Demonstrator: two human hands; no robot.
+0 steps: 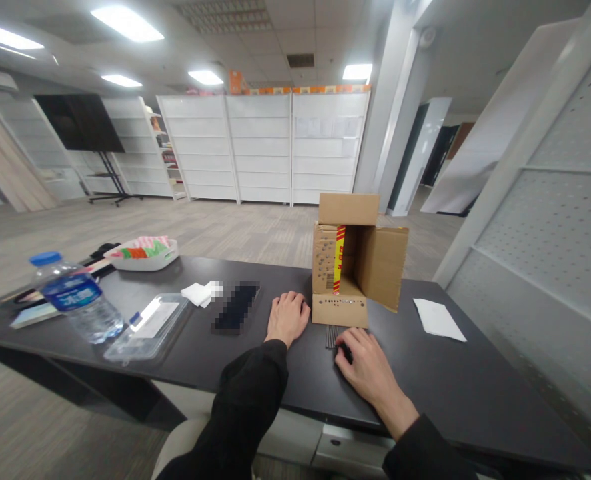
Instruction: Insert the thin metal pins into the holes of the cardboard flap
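Note:
My left hand rests on the dark table with fingers bent loosely and nothing visible in it, just left of an open cardboard box. The box lies on its side with its opening toward me, flaps spread. Small dark holes and dots mark its left wall and front flap. In front of that flap, several thin dark metal rods lie side by side. Over their right edge is my right hand, its fingers curled and thumb apart from them. The space under its fingers is dark, and I cannot make out anything held.
Left on the table stand a water bottle, a clear plastic case, a white basket, a blurred dark phone-like slab and white tissue. A white paper sheet lies right of the box, near a perforated panel.

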